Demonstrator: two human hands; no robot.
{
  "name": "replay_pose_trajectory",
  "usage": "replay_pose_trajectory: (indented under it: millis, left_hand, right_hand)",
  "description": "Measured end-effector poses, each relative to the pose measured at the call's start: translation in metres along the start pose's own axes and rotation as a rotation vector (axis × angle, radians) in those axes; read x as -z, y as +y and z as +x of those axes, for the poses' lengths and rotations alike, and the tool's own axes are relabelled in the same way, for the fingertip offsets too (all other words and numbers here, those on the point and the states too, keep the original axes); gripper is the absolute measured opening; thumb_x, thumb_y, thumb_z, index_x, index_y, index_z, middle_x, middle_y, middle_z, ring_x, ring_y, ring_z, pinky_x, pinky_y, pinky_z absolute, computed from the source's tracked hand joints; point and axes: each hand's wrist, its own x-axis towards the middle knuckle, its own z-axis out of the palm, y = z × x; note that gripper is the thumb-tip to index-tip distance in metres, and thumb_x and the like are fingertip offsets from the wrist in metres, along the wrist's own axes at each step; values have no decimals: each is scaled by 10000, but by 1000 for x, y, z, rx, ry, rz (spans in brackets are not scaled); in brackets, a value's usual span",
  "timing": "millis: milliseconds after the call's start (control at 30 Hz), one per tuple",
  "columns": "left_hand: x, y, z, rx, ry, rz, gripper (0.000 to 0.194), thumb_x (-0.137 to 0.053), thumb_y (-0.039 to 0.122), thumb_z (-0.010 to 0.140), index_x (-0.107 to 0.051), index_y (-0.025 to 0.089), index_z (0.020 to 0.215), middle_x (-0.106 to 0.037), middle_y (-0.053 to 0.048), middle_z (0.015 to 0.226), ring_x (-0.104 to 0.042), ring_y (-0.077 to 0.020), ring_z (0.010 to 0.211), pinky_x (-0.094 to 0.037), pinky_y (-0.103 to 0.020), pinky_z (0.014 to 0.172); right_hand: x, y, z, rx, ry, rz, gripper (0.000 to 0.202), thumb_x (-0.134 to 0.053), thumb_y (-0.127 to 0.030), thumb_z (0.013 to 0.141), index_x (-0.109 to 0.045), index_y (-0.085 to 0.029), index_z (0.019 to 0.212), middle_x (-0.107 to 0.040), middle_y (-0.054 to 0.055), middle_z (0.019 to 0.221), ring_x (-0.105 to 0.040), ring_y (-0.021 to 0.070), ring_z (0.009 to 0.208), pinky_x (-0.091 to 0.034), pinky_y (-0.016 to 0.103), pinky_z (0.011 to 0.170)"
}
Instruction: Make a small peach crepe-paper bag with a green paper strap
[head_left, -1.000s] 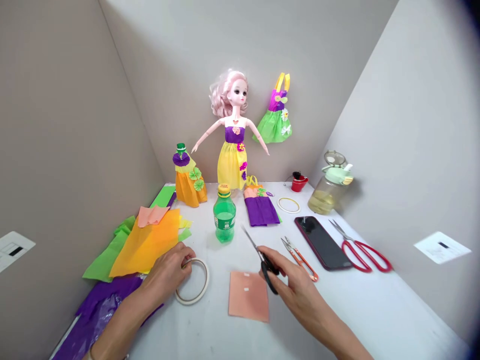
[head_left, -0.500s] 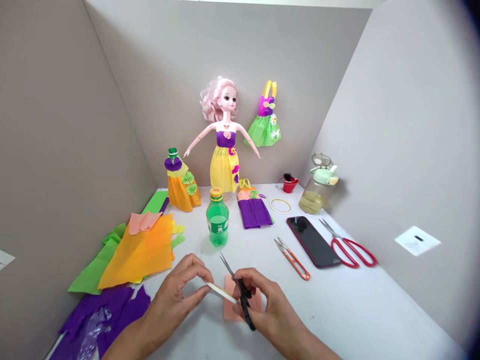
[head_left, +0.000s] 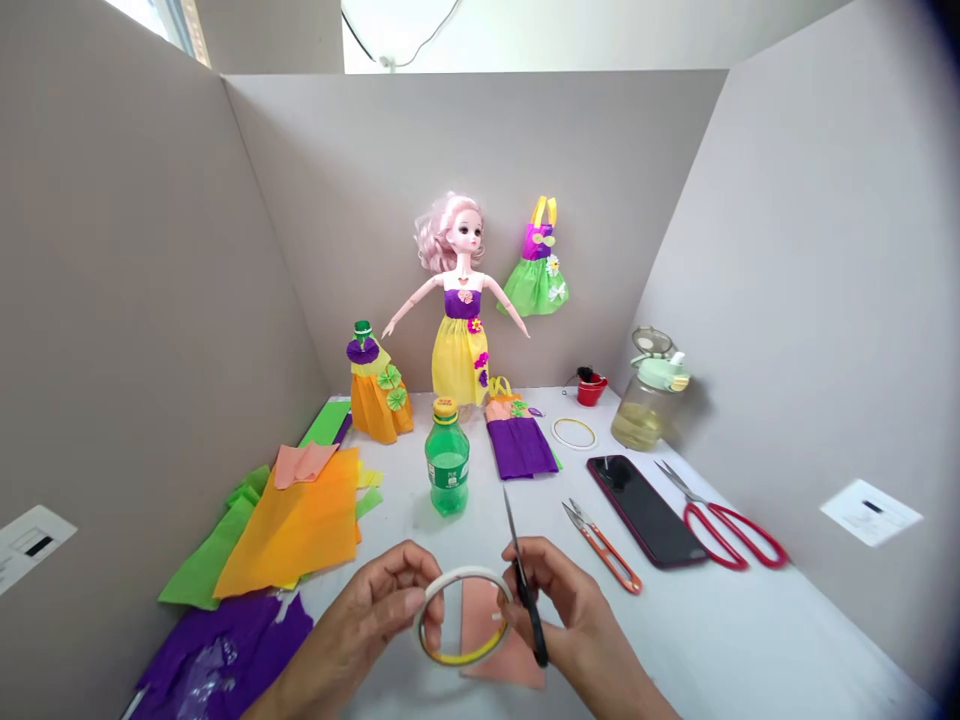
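My left hand (head_left: 379, 605) is closed, its thumb and fingers pinching the left side of a roll of tape (head_left: 466, 658), white outside with a yellow inner ring. The roll stands up facing me, above the table. In my right hand (head_left: 562, 610) I hold black-handled scissors (head_left: 534, 625), blades up and apparently together. Those fingertips also meet the roll's right edge. A salmon-pink piece of crepe paper (head_left: 510, 668) lies on the table behind the roll, partly hidden by it. Just beyond my hands stands a green bottle (head_left: 448, 470) with a yellow cap.
Orange paper (head_left: 300, 530), green paper (head_left: 214, 550) and purple paper (head_left: 225, 640) lie left. Right are orange snips (head_left: 604, 550), a phone (head_left: 645, 510), red scissors (head_left: 735, 530), another tape roll (head_left: 574, 433) and a jug (head_left: 645, 400). A doll (head_left: 460, 340) stands behind.
The tape roll has turned from edge-on to facing me between my hands. The scissors now point more upright in my right hand. The view has tilted up.
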Motion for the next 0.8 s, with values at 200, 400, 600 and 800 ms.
replay_pose_trajectory:
  millis: [200,400,600,800]
  left_hand:
    - [-5,-8,4,68,-33,-191,213,-691,340,854,-624,140,887,-618,-11,711,-554,-100,604,-416,-233,655]
    - [-11,-9,3,105,-43,-315,205,-682,311,876,-648,143,988,-639,-35,781,-605,-118,703,-440,-222,686]
    - [-9,-9,2,90,-50,-360,338,-738,262,833,-658,168,1147,-661,-62,969,-647,-133,814,-488,-244,780]
    - [-8,-13,6,107,42,-418,339,-767,197,806,-664,157,1126,-665,-44,947,-673,-124,851,-518,-253,868]
  right_hand:
    - [-10,-8,0,-83,-62,9,252,-668,-186,627,-585,-190,864,-508,-47,657,-474,130,657,-411,258,661]
    - [-6,-1,5,-164,-32,202,316,-724,-204,632,-578,-192,913,-453,-73,625,-391,98,606,-327,222,585]
    - [-3,7,5,-206,-39,354,353,-773,-297,694,-586,-192,975,-495,-54,669,-367,92,617,-275,202,556]
    - [2,17,10,-247,-102,554,325,-785,-302,740,-614,-158,976,-498,-46,706,-404,66,619,-347,179,609]
